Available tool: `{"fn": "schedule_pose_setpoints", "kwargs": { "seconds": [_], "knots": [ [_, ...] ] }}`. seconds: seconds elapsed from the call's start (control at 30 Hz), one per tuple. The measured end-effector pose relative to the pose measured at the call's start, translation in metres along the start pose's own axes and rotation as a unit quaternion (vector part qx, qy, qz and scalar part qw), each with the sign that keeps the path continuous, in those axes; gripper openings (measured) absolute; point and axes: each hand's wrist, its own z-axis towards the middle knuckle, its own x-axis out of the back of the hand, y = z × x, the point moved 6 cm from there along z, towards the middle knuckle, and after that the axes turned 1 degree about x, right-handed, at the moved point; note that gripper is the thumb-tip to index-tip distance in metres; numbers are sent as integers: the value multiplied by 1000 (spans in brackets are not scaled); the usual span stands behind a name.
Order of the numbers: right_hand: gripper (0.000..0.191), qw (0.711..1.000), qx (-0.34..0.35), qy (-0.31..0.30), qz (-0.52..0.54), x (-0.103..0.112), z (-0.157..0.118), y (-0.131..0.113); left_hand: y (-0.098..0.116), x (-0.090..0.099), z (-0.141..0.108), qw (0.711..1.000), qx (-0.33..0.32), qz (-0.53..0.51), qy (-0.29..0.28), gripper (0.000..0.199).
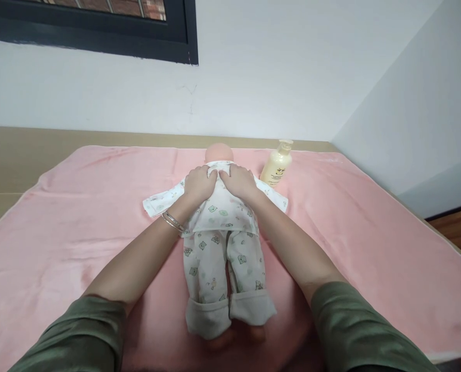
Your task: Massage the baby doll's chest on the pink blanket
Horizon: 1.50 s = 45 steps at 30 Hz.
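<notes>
A baby doll (225,209) in a white patterned top and matching trousers with turned-up cuffs lies on a pink blanket, its bald head at the far end. Its face is not visible, and its sleeves spread out to both sides. My left hand (200,184) is closed around the doll's upper left side, thumb pointing inward. Mirroring it, my right hand (239,182) grips the upper right side, with the two thumbs close together at the middle. Most fingertips are hidden. Beyond the right sleeve stands a pale yellow pump bottle (277,164), tilted in view.
The pink blanket (370,248) covers a wooden surface (5,160), whose edge shows at the left and back. A white wall (273,72) rises behind, with a dark-framed window (191,36) at upper left. Another wall (428,113) borders the right.
</notes>
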Motion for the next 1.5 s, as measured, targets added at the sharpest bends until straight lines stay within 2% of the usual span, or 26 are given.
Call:
{"fn": "schedule_pose_setpoints", "kwargs": {
  "seconds": [0.23, 0.5, 0.7, 0.8, 0.93, 1.03, 1.17, 1.33, 1.4, 1.5],
  "knots": [
    [56, 999, 7, 16, 28, -1, 4, 5, 0, 1, -2, 1000, 5, -1, 3, 49],
    [53, 999, 28, -13, 45, 2, 5, 5, 6, 6, -8, 999, 20, 42, 2, 50],
    [59, 996, 65, -49, 36, 2, 9, 12, 20, 10, -19, 998, -25, 64, 14, 49],
    [59, 996, 76, -50, -14, 3, 3, 3, 16, 10, -13, 999, -27, 34, -2, 47],
    [50, 992, 84, -24, -87, 5, -17, -23, -2, 9, 2, 998, 7, -44, -50, 46],
    [45, 991, 86, -14, -99, 8, -26, -35, -7, 9, 5, 994, 16, -71, -78, 49],
    [42, 997, 68, -24, -37, 11, -15, -20, 7, 15, -9, 999, -11, 12, -47, 50],
    [55, 997, 16, -40, 57, 9, 4, 12, 31, 19, -29, 993, -85, 74, -33, 45],
    [56, 998, 19, -37, 40, 9, 3, 12, 29, 18, -27, 994, -82, 67, -41, 45],
    [54, 999, 35, -26, -32, 10, -7, -5, 13, 14, -14, 997, -50, 28, -60, 50]
  ]
}}
